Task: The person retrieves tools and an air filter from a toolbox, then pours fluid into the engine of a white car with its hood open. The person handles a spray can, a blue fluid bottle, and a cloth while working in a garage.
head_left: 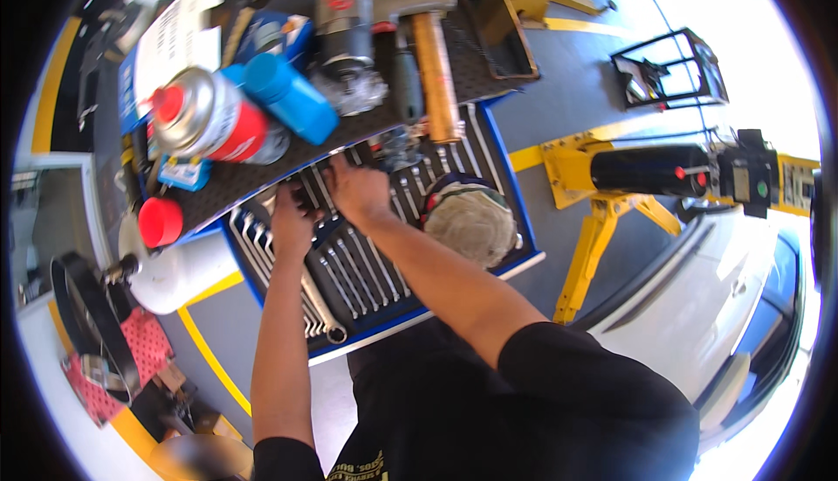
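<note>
Both my hands reach into an open blue tool drawer (521, 167), at its back part close to the cart's top edge. My left hand (292, 217) has its fingers curled down among the wrenches at the left; what lies within them is hidden. To its right my right hand (358, 193) bends its fingers down near the back of the drawer, with the tips partly out of sight. Slim combination wrenches (356, 276) lie in rows in the dark liner. A large combination wrench (325, 311) rests to the left of them, below my left hand. A beige cloth-like bundle (471, 223) sits at the drawer's right.
On the cart's top stand a red-capped spray can (237, 132), a blue bottle (292, 101), an impact wrench (345, 23), a wooden-handled hammer (432, 71) and an open box (502, 36). A yellow lift arm (580, 254) and a white car (690, 306) are at the right.
</note>
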`<control>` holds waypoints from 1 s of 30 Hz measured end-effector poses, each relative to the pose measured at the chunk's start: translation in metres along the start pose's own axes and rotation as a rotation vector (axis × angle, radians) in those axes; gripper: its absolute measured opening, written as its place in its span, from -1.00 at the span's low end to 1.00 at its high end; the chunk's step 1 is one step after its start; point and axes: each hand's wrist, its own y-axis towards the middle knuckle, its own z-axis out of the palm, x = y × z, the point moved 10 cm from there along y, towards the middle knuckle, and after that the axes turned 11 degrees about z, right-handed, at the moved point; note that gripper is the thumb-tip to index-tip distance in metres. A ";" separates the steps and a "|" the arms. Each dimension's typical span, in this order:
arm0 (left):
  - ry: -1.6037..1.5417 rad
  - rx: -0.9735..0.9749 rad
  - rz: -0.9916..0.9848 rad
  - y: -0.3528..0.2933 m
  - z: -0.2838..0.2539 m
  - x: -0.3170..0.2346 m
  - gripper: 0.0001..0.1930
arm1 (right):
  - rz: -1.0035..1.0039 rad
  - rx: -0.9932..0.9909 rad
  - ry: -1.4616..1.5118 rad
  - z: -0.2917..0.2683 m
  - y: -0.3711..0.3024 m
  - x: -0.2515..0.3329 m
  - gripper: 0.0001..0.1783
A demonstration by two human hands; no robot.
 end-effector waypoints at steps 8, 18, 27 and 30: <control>0.196 0.025 0.031 -0.006 -0.005 -0.018 -0.28 | 0.193 0.045 0.175 -0.087 0.002 -0.052 -0.62; -0.139 0.052 0.055 -0.134 0.011 -0.071 -0.51 | 0.135 0.426 -0.076 -0.155 -0.112 -0.198 -0.04; -0.036 0.253 -0.625 -0.347 -0.017 0.036 -0.68 | 0.110 -0.072 1.188 -0.509 -0.171 -0.250 -0.64; -0.345 0.035 -0.741 -0.363 -0.010 0.053 -0.64 | 0.076 -0.220 1.289 -0.529 -0.178 -0.225 -0.60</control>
